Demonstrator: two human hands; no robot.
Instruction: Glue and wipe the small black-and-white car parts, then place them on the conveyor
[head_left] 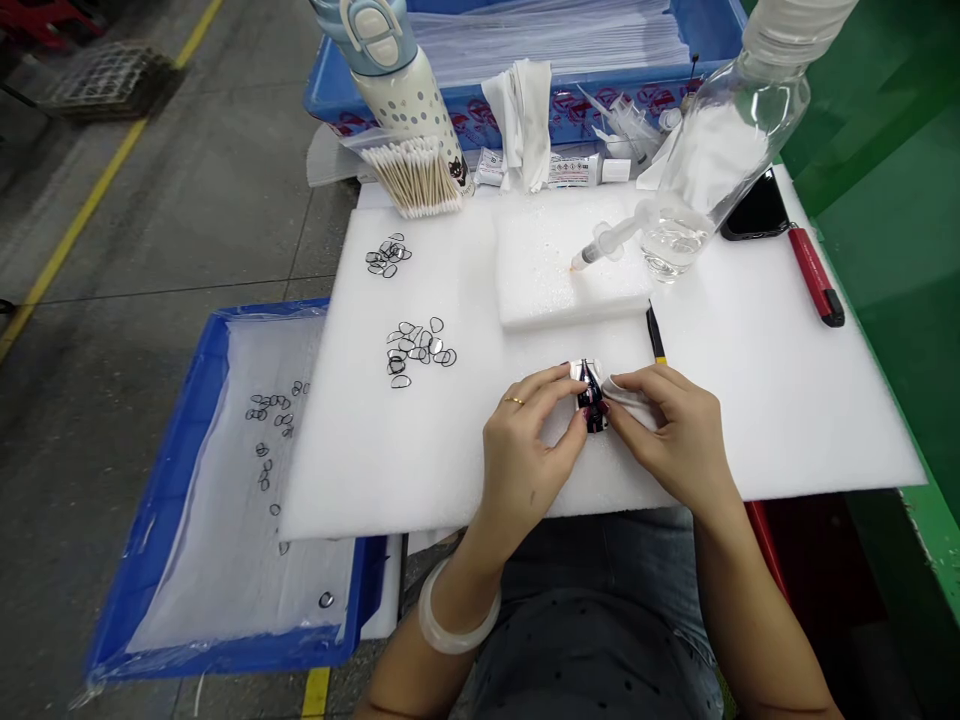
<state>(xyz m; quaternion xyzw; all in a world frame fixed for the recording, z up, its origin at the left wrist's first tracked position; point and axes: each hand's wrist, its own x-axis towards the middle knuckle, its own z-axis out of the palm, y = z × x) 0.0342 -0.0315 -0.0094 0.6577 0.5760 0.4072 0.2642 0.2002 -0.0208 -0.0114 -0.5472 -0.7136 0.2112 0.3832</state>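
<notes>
head | hands [525, 450] pinch dark-rimmed piece [591, 398] | right holds white cloth [628, 403]

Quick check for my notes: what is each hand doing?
Left hand: closed, fingers pinching a small black part.
Right hand: closed on a white cloth against that part.

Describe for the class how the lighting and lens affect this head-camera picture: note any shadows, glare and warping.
In the head view, the light is soft and even, with faint shadows under the left hand and right hand; glare shines on the clear plastic bottle; wide-angle warping makes the bottle and blue tray lean outward.
</notes>
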